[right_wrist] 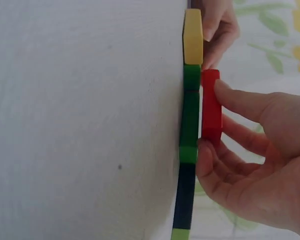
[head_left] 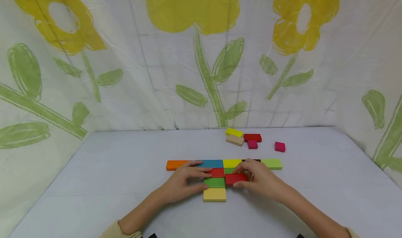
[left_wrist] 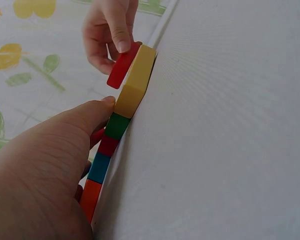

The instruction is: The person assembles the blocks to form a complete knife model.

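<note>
My right hand (head_left: 259,178) pinches a red block (head_left: 235,179) between thumb and fingers. In the right wrist view that red block (right_wrist: 211,105) hangs just above the green blocks (right_wrist: 190,120). My left hand (head_left: 182,183) rests at the left side of the laid blocks, its fingers fairly straight and touching the blue block (head_left: 211,164), another red block (head_left: 216,172) and a green block (head_left: 215,183). Nearest me in this column lies a pale yellow block (head_left: 214,194). The top row also holds orange (head_left: 176,165), yellow (head_left: 231,163), black (head_left: 255,160) and light green (head_left: 272,164) blocks.
Farther back on the white table (head_left: 103,182) lie a yellow block (head_left: 234,132), a beige block (head_left: 235,140), a dark red block (head_left: 252,138) and two small pink blocks, one (head_left: 252,144) beside the dark red block and one (head_left: 280,147) apart. A flowered curtain (head_left: 150,74) hangs behind.
</note>
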Demonstrator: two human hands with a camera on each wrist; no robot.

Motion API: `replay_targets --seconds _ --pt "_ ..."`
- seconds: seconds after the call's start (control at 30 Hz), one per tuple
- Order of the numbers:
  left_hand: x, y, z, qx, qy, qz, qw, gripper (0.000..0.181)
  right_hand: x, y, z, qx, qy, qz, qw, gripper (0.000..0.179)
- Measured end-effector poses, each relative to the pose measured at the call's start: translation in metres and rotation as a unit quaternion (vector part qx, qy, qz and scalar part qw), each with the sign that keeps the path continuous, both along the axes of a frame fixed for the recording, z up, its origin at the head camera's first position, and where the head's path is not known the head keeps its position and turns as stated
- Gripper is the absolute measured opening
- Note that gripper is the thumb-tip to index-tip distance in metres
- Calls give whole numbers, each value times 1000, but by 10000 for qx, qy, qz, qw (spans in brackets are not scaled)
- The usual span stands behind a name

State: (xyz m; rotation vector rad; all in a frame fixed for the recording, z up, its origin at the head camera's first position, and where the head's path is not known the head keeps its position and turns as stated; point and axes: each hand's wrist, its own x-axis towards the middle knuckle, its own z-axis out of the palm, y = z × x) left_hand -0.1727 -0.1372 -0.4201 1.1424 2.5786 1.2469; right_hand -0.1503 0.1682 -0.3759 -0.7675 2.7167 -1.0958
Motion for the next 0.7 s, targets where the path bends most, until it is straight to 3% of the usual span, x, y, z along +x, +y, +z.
replay_targets --seconds 0.7 --pt "1 1 0 -51 -37 45 10000 34 1 -3 -10 61 -143 -126 9998 31"
